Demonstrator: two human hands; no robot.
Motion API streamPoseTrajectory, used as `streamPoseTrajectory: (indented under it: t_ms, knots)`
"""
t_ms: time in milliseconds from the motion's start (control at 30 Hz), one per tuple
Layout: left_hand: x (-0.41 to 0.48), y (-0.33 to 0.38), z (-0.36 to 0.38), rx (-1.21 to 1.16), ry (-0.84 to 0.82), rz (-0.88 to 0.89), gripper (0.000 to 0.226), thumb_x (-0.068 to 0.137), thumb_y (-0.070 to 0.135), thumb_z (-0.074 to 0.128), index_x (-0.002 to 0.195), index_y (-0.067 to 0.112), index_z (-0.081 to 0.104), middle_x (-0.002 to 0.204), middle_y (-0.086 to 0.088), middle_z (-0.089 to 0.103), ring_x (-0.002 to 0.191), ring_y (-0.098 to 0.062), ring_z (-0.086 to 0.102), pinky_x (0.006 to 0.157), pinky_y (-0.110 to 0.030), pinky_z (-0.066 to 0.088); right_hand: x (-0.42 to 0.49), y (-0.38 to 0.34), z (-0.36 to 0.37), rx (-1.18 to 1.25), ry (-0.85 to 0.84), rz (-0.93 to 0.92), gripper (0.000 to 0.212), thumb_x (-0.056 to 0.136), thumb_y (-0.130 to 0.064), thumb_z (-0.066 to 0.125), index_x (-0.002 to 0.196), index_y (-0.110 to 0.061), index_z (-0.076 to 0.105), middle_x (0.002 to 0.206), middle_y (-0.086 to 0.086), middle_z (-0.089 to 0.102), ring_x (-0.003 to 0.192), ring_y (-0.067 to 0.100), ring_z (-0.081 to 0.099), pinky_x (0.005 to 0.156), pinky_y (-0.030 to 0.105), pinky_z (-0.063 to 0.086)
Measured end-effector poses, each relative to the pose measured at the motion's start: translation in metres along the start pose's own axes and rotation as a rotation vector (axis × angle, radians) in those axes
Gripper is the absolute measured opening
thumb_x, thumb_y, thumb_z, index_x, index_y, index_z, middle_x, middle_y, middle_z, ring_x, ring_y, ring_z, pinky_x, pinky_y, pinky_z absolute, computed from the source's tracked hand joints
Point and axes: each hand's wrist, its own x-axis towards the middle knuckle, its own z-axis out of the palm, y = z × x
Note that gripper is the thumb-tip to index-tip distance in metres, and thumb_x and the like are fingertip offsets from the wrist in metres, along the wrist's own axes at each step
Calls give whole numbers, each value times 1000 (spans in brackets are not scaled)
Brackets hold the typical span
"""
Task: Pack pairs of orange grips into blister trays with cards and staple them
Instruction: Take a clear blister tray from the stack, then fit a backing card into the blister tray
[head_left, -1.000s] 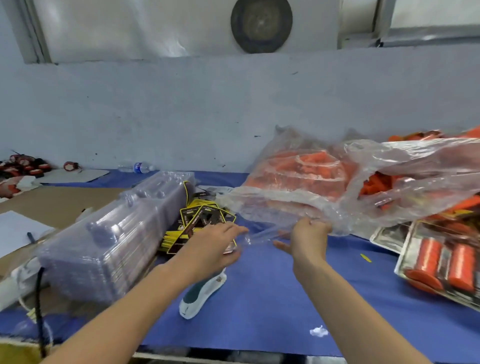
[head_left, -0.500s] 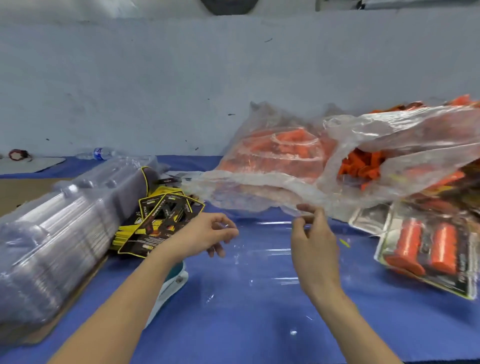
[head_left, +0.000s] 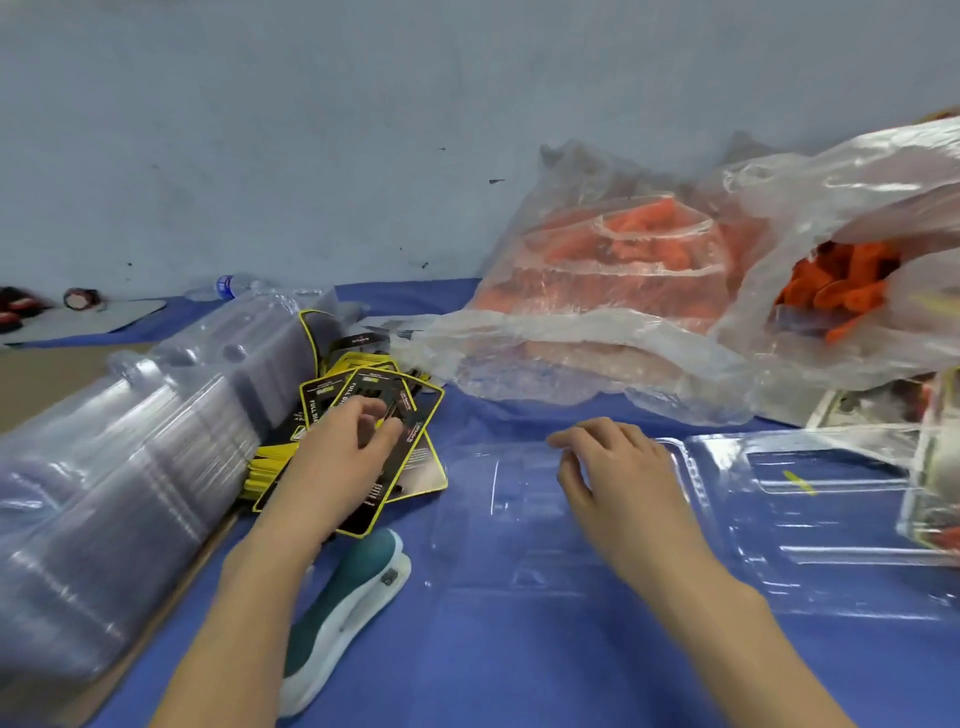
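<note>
Right, the clear blister tray (head_left: 810, 525) lies opened flat on the table (head_left: 519, 675), from the middle out toward the right edge. Right hand (head_left: 618, 483) sits over its left half, fingers loosely bent, holding nothing; can't tell if it actually touches the plastic. Left hand (head_left: 343, 457) is on the fanned cards (head_left: 324, 400) left of centre, thumb and fingertips curled in, pinching at the top card (head_left: 415, 413). Spare trays (head_left: 130, 441) are stacked on their side along the left edge, and the stapler (head_left: 337, 608) is at the near edge beside the left forearm. Orange grips (head_left: 841, 286) are in the plastic bags (head_left: 571, 343) at the far right, one bag mouth open toward the tray. Handling, my read: the tray is thin, light, springy film that slides on the table and creases if squeezed, so pin it flat and lift by the rim flange, not the pockets. Cards look glossy and likely cling together; peel one off by a corner. Grips look rubbery, light and not fragile: take two by the mid-body and press them into the pockets.
</note>
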Motion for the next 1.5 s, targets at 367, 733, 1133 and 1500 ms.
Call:
streamPoseTrajectory:
  t_ms: [367,733,1133,1500]
  knots:
    - [-5,-42,3,408,-119,-139,63,84,68,53,133,29,47,138,-5,47,130,-29,41,111,-41,31,5,-10,22,-143,-297,-30,44,103,-42,27,146,-37,32,146,-16,38,137,12,32,120,37,5]
    - [-12,-34,-3,436,-108,-97,64,90,53,50,144,23,36,142,-8,49,132,-29,42,111,-44,33,1,-11,13,8,-147,-162,39,103,-34,39,141,-30,46,143,-12,44,136,15,33,115,31,21]
    - [-52,57,-61,-643,-289,236,25,84,49,58,107,51,66,115,8,72,104,-4,67,88,-35,50,0,-5,-39,1002,280,155,64,88,-57,51,147,-41,32,136,-27,49,122,-10,48,94,11,40]
    - [-49,52,-26,-1269,-823,-188,67,89,66,44,120,13,69,123,-33,61,110,-48,62,91,-55,53,-8,18,-61,1283,265,369,20,96,-28,59,96,-20,77,70,-7,64,61,7,57,59,24,55]
